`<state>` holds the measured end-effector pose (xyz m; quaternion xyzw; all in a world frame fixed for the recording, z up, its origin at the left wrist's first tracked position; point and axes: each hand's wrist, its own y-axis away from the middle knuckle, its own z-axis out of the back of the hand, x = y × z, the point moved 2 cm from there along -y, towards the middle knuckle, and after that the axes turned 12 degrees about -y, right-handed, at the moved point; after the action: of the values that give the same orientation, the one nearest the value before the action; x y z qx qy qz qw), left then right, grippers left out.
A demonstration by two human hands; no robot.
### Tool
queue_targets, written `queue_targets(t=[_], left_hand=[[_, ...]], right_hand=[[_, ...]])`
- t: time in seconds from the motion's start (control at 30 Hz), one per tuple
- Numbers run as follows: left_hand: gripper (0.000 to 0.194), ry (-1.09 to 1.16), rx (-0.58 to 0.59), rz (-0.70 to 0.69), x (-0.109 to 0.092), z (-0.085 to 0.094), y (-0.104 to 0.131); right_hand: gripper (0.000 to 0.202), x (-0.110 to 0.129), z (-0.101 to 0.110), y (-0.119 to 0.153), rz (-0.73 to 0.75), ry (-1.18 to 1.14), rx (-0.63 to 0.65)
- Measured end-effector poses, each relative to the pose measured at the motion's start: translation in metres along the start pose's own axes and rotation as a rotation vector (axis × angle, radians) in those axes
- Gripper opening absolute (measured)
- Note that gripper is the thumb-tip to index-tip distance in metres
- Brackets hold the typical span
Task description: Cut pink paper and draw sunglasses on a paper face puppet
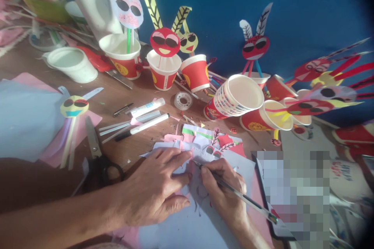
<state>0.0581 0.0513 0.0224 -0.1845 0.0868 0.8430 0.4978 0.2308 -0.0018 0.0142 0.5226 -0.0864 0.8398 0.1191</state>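
Note:
My left hand (159,184) lies on the papers with its fingers stretched and slightly apart. Under its fingertips is a small pink piece of paper (191,167). My right hand (223,188) grips a clear-barrelled pen (248,199), its tip touching the paper close to my left fingers. Below both hands spreads a pale bluish-white sheet (175,237) with some drawn lines on it. Just beyond my right hand are paper eye cutouts (215,152), dark-veined antenna strips (215,137) and red scraps (230,144). Black-handled scissors (97,153) rest left of my left hand.
Paper-face puppets, such as a red one (165,42), stand in red paper cups (163,74) along the blue wall. A stack of cups (238,97), a tape roll (183,101), markers (149,124) and a white cup (73,64) sit nearer. A dark-edged device (264,198) lies right.

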Motion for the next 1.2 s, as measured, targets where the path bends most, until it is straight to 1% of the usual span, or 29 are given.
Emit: queue_targets(t=[0.1,0.23,0.3,0.5,0.7,0.9,0.97,1.1,1.2], left_hand=[[0.027,0.004,-0.008,0.001,0.0,0.0,0.0],[0.029,0.01,-0.001,0.011,0.0,0.0,0.001],[0.029,0.011,0.007,0.01,0.0,0.0,0.0],[0.029,0.003,0.013,0.004,0.0,-0.001,-0.001],[0.029,0.016,0.011,0.013,0.0,-0.002,0.0],[0.026,0.049,0.02,0.023,-0.001,0.002,0.0],[0.024,0.061,0.012,0.03,-0.001,0.003,0.0],[0.026,0.078,-0.021,0.04,0.0,0.002,0.001],[0.026,0.081,-0.029,0.037,-0.001,0.002,0.001]], right_hand=[[0.016,0.0,0.001,0.0,0.018,-0.01,0.032],[0.015,0.001,0.003,-0.003,0.101,0.08,0.098],[0.015,0.001,0.004,-0.003,0.135,0.104,0.112],[0.015,-0.004,-0.001,-0.003,0.158,0.053,0.094],[0.014,-0.004,0.002,0.0,0.081,-0.019,-0.001],[0.016,-0.005,0.006,-0.001,0.175,0.036,0.056],[0.015,-0.008,0.006,-0.001,0.173,0.038,0.037],[0.009,-0.01,0.005,-0.003,0.17,0.025,-0.054],[0.01,-0.007,0.003,-0.005,0.181,0.026,-0.044]])
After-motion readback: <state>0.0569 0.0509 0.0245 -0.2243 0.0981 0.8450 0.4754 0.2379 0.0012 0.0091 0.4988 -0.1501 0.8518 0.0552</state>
